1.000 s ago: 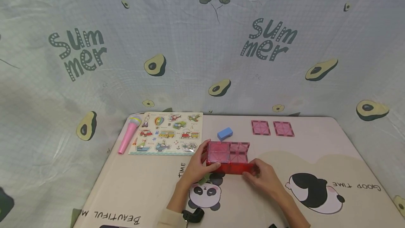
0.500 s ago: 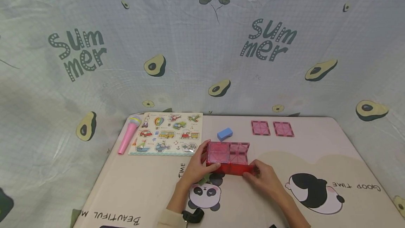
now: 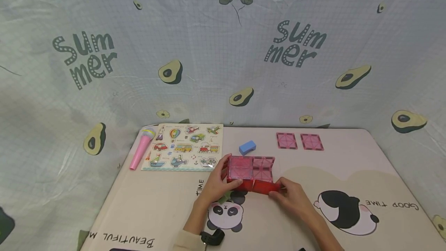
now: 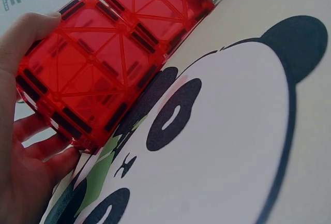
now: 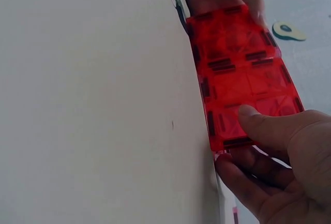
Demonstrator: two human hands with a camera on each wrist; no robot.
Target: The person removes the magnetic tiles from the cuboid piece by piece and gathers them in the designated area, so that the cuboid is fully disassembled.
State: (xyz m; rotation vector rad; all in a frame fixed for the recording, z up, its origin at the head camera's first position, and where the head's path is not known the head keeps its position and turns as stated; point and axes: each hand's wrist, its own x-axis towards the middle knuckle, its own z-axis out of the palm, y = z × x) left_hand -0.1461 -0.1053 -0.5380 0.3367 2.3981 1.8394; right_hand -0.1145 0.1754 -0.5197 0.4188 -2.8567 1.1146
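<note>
A box of red see-through magnetic tiles (image 3: 240, 167) stands on the table in the middle of the head view. My left hand (image 3: 216, 183) grips its left side, thumb along the front edge and fingers round behind. To the right of the box, more magnetic tiles (image 3: 263, 174) form an open-topped section. My right hand (image 3: 292, 193) pinches an upright magnetic tile (image 3: 265, 187) by its outer edge, thumb on the face. That tile slants outward at the front, with a narrow gap beside the box's front tile (image 4: 90, 61) in the left wrist view.
Behind the box lies a blue block (image 3: 247, 147). Two flat magnetic tiles (image 3: 287, 141) lie at the back right. A picture puzzle board (image 3: 182, 148) and a pink toy microphone (image 3: 141, 150) are at the back left. A printed curtain (image 3: 209, 49) hangs behind the table.
The right front tile has swung slightly toward me, and a gap has come up between it and the box's front. My right hand has shifted a little with it; my left hand stays.
</note>
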